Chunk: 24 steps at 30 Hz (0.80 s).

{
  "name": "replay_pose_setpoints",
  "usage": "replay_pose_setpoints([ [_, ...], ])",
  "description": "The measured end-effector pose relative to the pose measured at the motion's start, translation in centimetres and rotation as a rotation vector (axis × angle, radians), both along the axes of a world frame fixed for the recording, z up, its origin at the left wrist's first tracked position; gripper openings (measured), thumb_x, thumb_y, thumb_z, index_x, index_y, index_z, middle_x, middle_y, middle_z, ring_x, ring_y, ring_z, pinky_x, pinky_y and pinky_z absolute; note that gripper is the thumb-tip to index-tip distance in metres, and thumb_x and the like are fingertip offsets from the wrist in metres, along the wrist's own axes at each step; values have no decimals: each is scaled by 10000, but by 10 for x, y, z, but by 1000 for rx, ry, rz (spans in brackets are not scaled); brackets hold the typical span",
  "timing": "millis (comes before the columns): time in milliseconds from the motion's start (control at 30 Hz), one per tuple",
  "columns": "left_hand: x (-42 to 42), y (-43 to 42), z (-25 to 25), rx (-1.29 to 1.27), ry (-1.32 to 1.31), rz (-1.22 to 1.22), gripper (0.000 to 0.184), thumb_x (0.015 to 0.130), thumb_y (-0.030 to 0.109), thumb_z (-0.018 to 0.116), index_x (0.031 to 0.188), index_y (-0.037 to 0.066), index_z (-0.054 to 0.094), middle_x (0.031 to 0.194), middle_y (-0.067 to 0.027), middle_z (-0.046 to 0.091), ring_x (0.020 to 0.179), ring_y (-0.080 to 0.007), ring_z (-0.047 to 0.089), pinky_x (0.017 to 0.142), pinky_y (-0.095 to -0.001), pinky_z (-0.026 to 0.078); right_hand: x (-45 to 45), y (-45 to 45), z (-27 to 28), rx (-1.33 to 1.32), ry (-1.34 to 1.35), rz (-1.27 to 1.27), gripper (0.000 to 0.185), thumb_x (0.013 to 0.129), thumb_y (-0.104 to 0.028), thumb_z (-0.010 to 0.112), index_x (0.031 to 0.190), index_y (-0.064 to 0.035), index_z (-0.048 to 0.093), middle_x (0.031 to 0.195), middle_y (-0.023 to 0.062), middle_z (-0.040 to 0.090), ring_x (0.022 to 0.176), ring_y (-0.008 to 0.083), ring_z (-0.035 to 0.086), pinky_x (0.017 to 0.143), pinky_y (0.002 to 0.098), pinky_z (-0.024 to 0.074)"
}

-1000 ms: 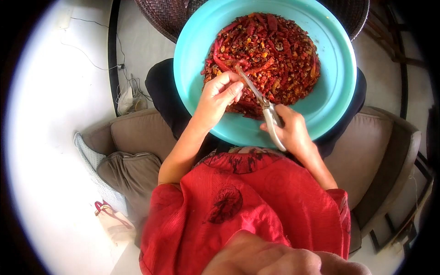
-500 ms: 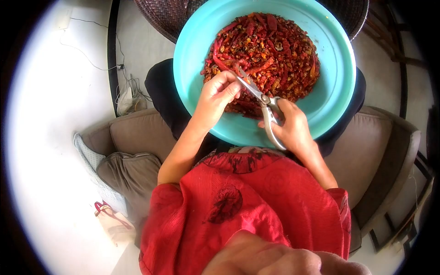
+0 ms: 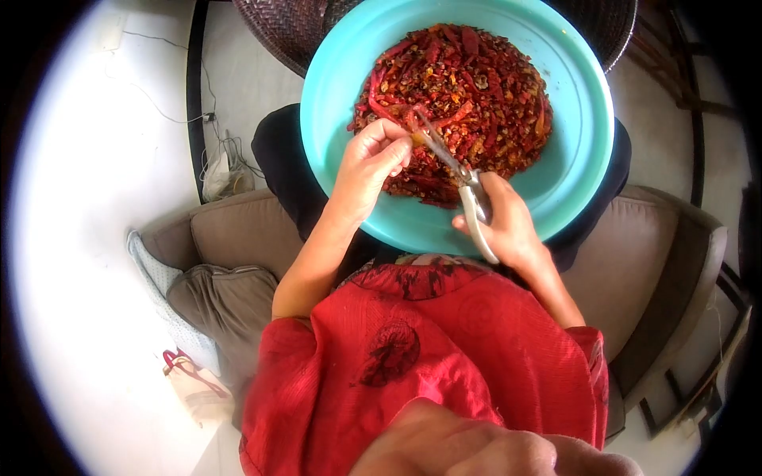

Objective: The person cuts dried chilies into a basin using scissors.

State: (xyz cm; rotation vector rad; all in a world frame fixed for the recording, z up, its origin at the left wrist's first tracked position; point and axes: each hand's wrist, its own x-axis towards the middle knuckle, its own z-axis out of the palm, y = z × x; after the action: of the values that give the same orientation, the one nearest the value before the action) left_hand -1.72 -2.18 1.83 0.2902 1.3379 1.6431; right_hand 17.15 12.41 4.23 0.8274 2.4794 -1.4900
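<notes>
Upper centre of frame: left hand [image 3: 370, 165], fingers pinching orange piece [image 3: 417, 139] at scissors [image 3: 476, 222]; right hand [image 3: 509, 222], fingers round handles; turquoise basin [image 3: 579, 151] beneath; red pepper pieces [image 3: 468, 91] inside.

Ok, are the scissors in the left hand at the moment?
No, the right hand holds the scissors, their blades pointing toward the fingertips of the left hand.
</notes>
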Motion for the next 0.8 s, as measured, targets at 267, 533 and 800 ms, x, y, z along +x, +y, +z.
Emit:
replay_pose_setpoints([
  [267,1,0,-1,32,-18,-46,48,957,96,591,957,51,573,756,9,557,668,-39,457,592,-202,348,-5,-5,-3,56,31,2,498,724,-369,823,948,8,587,849,162,604,788,325,613,695,429,480],
  [533,0,0,-2,3,-11,-9,70,958,116,597,959,51,572,762,8,559,671,-43,461,599,-203,352,0,-7,-8,-58,56,-56,401,770,-291,816,844,18,573,699,146,564,591,231,502,576,387,426],
  [800,1,0,-3,-1,-24,16,74,960,126,598,966,57,570,774,5,568,670,-43,464,602,-196,366,1,-6,-6,-26,21,-44,504,741,-406,816,945,8,613,811,175,613,734,318,623,667,429,484],
])
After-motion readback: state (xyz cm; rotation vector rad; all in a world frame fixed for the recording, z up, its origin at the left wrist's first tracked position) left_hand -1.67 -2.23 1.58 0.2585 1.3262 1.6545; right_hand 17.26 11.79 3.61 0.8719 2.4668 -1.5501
